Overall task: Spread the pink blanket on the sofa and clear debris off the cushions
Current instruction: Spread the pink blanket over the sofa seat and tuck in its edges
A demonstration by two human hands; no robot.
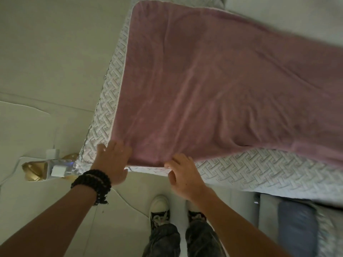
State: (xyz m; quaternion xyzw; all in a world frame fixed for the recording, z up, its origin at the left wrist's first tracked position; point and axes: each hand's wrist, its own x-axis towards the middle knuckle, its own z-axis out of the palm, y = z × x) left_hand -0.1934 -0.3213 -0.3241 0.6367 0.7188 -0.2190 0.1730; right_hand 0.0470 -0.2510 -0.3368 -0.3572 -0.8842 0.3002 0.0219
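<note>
Both hands are at the near corner of the pink blanket [213, 80], probably to line its edge up with the front edge of the sofa cushion [259, 175]. The left hand [113, 160], the one with dark bead bracelets [92, 184] on the wrist, lies flat and open on the corner, pressing rather than gripping. The right hand [183, 173] seems to pinch the blanket's hem with its fingertips, though it's hard to be sure. The blanket itself lies across the white quilted cushion cover, plush, dusty pink, with soft wrinkles; its far right side is blurred. No debris stands out.
</note>
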